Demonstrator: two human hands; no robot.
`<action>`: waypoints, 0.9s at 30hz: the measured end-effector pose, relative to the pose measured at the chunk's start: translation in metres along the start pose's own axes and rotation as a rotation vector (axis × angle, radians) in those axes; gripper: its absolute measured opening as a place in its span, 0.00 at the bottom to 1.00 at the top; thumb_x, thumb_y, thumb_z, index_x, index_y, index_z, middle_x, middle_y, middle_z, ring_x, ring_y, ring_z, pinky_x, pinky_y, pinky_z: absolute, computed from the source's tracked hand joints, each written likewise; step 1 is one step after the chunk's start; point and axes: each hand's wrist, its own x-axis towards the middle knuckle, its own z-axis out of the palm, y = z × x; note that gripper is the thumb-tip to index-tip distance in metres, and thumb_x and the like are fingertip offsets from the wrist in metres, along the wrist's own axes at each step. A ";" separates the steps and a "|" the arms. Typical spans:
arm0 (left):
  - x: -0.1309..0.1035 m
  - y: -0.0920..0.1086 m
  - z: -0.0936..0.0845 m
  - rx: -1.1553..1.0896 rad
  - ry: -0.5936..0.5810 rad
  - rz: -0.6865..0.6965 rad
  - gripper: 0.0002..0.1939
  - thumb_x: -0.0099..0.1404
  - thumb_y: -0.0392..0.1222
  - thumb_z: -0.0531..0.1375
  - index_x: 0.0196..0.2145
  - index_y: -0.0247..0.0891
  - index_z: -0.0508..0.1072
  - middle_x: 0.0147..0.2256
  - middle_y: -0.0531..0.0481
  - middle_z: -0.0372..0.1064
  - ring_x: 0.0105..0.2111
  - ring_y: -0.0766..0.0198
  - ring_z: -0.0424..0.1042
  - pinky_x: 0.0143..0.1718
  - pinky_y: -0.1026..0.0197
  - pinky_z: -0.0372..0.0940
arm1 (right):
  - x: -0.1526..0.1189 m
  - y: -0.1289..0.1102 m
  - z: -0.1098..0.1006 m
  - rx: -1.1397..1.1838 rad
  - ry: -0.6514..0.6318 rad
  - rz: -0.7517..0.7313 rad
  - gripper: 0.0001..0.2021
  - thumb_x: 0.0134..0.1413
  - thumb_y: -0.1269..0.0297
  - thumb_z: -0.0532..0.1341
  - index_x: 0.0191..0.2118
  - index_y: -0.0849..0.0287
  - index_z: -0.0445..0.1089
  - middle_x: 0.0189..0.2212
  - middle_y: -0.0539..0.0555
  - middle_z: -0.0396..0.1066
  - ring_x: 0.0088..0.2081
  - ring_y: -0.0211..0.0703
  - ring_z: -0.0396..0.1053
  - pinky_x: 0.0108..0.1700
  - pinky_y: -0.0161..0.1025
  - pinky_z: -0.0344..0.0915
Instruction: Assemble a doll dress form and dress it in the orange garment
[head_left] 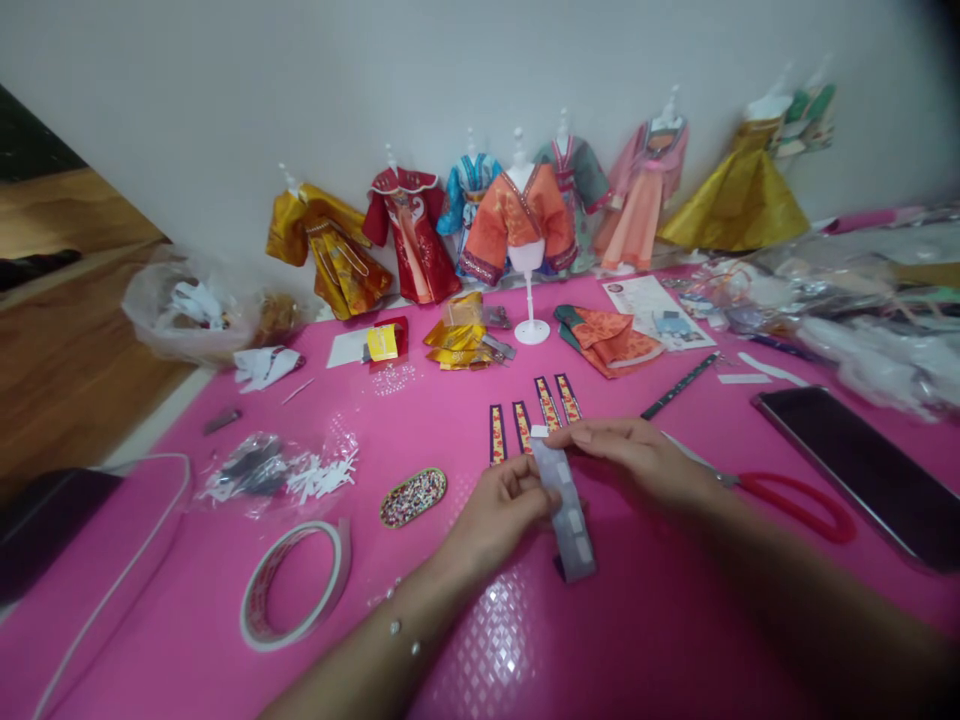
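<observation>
Between my hands is a greyish-purple fabric strip (564,515) with several white tape pieces along it. My left hand (506,505) pinches the strip at its middle, fingers curled around the left edge. At the top end, the fingers of my right hand (622,450) close on the strip beside a white tab (539,432). Just beyond them lie several narrow patterned strips with dark edges and yellow-red motifs (496,434). A small oval dish of coloured beads (413,498) sits left of my left hand. Red-handled scissors (795,505) lie right of my right hand, partly behind it.
A roll of double-sided tape (259,590) lies front left, near a plastic bag of white strips (319,478). A phone (862,470) and a pen (681,385) are at the right. Behind stand small dressed mannequins, including one in an orange top (491,225) on a white stand.
</observation>
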 end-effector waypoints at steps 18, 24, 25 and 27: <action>0.008 -0.001 -0.012 -0.048 0.236 0.262 0.07 0.58 0.41 0.65 0.34 0.36 0.77 0.29 0.50 0.72 0.31 0.64 0.69 0.40 0.60 0.62 | -0.005 -0.008 0.008 -0.130 0.017 -0.054 0.12 0.49 0.53 0.66 0.31 0.54 0.82 0.33 0.54 0.81 0.41 0.51 0.76 0.51 0.49 0.66; 0.005 0.003 -0.009 0.023 0.254 0.323 0.05 0.56 0.38 0.67 0.26 0.36 0.76 0.31 0.50 0.71 0.34 0.64 0.67 0.40 0.62 0.60 | -0.004 -0.009 0.010 -0.143 -0.025 -0.064 0.12 0.49 0.52 0.66 0.30 0.55 0.81 0.32 0.54 0.81 0.41 0.51 0.76 0.50 0.48 0.67; 0.005 0.003 -0.009 0.032 0.250 0.337 0.05 0.55 0.38 0.66 0.24 0.36 0.75 0.32 0.50 0.71 0.35 0.63 0.67 0.41 0.62 0.60 | -0.004 -0.008 0.010 -0.142 -0.030 -0.066 0.12 0.49 0.52 0.66 0.30 0.55 0.81 0.32 0.54 0.81 0.40 0.50 0.76 0.49 0.48 0.67; 0.007 0.004 -0.009 0.048 0.253 0.358 0.05 0.56 0.38 0.66 0.24 0.37 0.74 0.32 0.49 0.71 0.36 0.62 0.67 0.42 0.61 0.61 | -0.004 -0.008 0.011 -0.141 -0.036 -0.067 0.12 0.49 0.52 0.66 0.30 0.55 0.81 0.34 0.55 0.81 0.40 0.50 0.76 0.49 0.47 0.67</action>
